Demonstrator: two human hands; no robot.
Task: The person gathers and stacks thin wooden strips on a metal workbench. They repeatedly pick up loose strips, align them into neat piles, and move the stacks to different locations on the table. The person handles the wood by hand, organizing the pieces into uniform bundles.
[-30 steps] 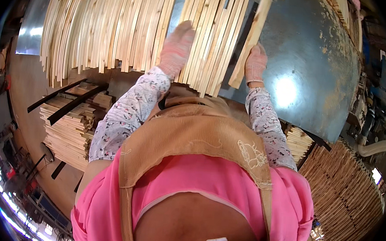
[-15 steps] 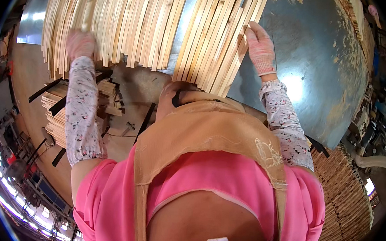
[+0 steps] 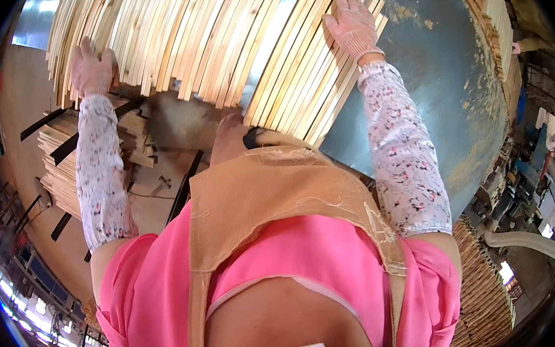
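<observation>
At the far left, low on the floor, sits a stack of pale cut wooden slats (image 3: 62,169) with dark strips laid across it. Just above that, the left hand (image 3: 92,71), in a pinkish knitted glove with a flowered white sleeve behind it, is pressed against the near left edge of the wide spread of long, thin, light-coloured wooden strips (image 3: 191,30). Its fingers curl over the strip ends, gripping the outer few; how tightly they close I cannot tell from here.

The strips lie side by side in a fan across a large round blue-grey metal table (image 3: 439,101), their near ends overhanging the table's edge towards the person. A bare streak of the metal shows between two bunches near the middle.

Below the middle, the tan cloth apron (image 3: 276,193) over a bright pink shirt fills the foreground.

Further right, the right hand (image 3: 353,24), gloved the same way, lies flat with fingers spread loosely on top of the right-hand bunch of strips, palm down, resting on them rather than clasping any. Sawdust patches mark the bare table beyond it. At the lower right edge stands another dense bundle of thin brownish sticks (image 3: 483,287).
</observation>
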